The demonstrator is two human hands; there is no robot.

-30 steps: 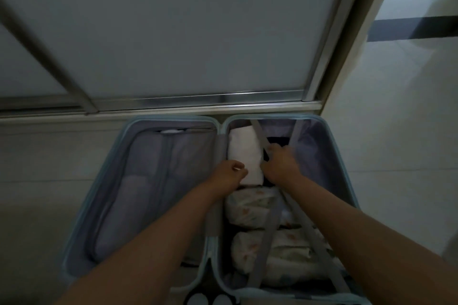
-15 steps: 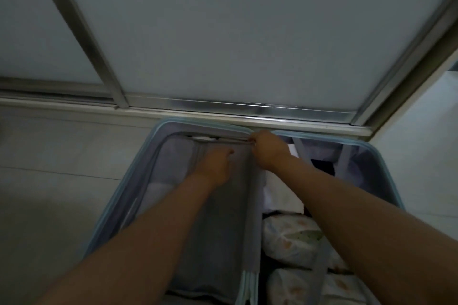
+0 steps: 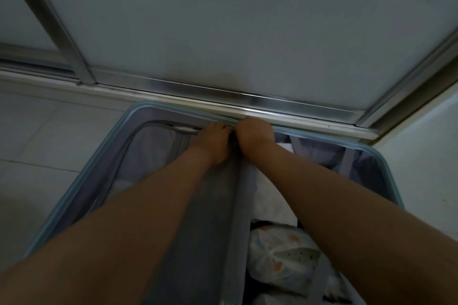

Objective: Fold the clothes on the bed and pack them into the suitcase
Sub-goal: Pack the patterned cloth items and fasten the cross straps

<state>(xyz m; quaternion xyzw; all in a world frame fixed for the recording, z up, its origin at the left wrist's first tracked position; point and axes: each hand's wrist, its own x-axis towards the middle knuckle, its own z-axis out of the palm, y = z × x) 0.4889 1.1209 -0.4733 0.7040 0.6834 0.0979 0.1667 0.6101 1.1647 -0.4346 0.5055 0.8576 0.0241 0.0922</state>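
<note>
Pale floor tiles (image 3: 49,136) run up to a frosted sliding door (image 3: 223,20), whose bright metal track (image 3: 247,101) crosses the far edge of the floor. An open suitcase (image 3: 99,153) with a light blue rim lies on the floor, its far end just beside that track.

Both bare forearms reach straight forward over the case, nearly parallel, and meet at its far end near the middle spine. The left hand (image 3: 213,141) is knuckles-up with its fingers curled down onto the top edge of the grey zipped divider (image 3: 213,218) that covers the left half, gripping the fabric there. The right hand (image 3: 254,132) touches it, wrist bent and fist rounded over the far rim; its fingertips are hidden behind the knuckles, so I cannot tell what it holds, if anything.

The right half holds the packed clothes: a folded white garment (image 3: 270,195) under the right forearm, and nearer the camera rolled bundles (image 3: 280,255) of white cloth with small orange prints.
</note>
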